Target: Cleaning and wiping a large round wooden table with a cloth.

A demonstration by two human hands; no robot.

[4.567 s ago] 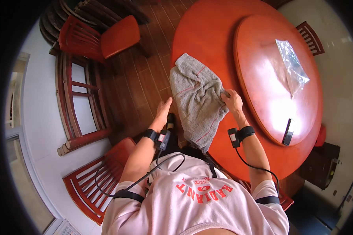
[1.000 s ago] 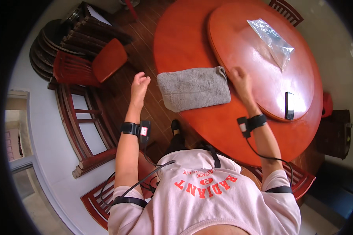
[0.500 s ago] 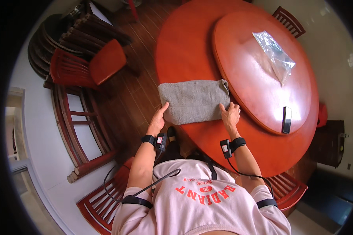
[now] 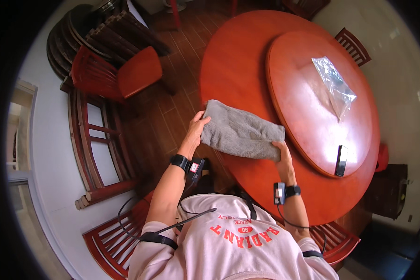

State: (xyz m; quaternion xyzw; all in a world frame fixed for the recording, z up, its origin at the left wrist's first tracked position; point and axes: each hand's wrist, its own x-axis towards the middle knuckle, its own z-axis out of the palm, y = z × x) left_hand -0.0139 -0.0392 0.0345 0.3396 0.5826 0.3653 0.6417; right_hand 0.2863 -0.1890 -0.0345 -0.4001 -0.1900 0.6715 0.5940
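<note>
A folded grey towel (image 4: 240,133) lies at the near edge of a round red-brown table (image 4: 233,70), slanting down to the right. My left hand (image 4: 197,127) grips its left end, which hangs just past the table's rim. My right hand (image 4: 282,154) holds its right lower corner on the tabletop. Both wrists wear black bands with small devices and cables.
A raised round turntable (image 4: 312,135) tops the table, carrying a clear plastic bag (image 4: 333,86) and a dark phone (image 4: 341,160). Red wooden chairs stand at the left (image 4: 126,74), below me (image 4: 109,238) and behind the table (image 4: 354,44). Stacked chairs (image 4: 86,32) fill the far left corner.
The towel was held up unfolded, then laid flat and folded. Since half a second ago it has been narrowed and turned to slant rightward, with both hands still at its ends.
</note>
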